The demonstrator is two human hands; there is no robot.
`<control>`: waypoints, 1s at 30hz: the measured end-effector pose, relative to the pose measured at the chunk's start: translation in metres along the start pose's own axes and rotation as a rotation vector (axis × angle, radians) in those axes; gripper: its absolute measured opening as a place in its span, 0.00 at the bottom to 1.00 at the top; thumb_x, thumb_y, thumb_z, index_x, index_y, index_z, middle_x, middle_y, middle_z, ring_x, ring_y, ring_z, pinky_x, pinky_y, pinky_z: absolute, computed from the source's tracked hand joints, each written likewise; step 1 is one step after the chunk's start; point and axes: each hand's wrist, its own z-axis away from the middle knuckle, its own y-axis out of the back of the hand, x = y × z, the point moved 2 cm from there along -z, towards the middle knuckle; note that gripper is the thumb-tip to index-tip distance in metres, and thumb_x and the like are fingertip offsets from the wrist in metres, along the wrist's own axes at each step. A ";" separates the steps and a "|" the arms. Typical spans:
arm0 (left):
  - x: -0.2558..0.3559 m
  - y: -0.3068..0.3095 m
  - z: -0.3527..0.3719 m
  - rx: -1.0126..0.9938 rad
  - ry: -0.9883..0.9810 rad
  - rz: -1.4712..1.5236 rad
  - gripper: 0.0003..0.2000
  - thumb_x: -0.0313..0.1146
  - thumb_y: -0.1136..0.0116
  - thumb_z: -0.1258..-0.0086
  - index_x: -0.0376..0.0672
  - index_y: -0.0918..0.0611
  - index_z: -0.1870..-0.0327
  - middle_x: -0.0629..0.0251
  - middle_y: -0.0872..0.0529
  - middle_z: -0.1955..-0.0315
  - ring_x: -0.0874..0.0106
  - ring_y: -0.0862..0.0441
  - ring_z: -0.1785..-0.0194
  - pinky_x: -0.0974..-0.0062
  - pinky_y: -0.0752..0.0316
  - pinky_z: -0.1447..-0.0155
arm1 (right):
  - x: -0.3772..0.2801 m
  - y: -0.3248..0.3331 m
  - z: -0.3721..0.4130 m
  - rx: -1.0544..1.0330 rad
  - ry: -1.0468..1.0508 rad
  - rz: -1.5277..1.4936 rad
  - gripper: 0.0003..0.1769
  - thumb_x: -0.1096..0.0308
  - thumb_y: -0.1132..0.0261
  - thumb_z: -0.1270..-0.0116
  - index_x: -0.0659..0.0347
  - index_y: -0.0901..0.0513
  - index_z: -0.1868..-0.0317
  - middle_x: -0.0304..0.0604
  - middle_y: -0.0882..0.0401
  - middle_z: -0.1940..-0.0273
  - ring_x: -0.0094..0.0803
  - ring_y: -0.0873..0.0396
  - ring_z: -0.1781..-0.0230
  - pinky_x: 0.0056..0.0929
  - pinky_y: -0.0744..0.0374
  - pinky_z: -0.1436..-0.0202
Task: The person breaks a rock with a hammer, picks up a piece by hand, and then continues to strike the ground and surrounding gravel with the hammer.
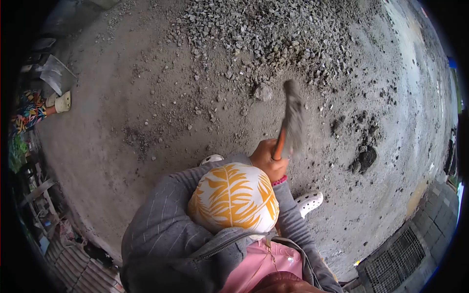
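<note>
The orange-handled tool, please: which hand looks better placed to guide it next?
Probably the right hand: wearing a red bracelet, it closes around the orange handle. The left sleeve reaches close by, but its hand is indistinct.

A single head-worn camera looks forward and steeply down, from above and behind the fingers point(264, 154).

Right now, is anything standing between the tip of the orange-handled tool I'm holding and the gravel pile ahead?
Nothing visible does. Your orange-handled tool, blurred here, points toward the near edge of the gravel pile. The larger pale stone lies left of the tip, off that line.
</note>
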 end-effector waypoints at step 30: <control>0.025 0.015 -0.018 -0.111 -0.090 -0.139 0.10 0.31 0.42 0.53 0.39 0.24 0.70 0.64 0.19 0.77 0.73 0.21 0.74 0.71 0.29 0.70 | -0.018 0.008 0.008 -0.041 0.007 -0.036 0.19 0.71 0.41 0.42 0.64 0.28 0.49 0.44 0.27 0.50 0.32 0.29 0.48 0.29 0.31 0.47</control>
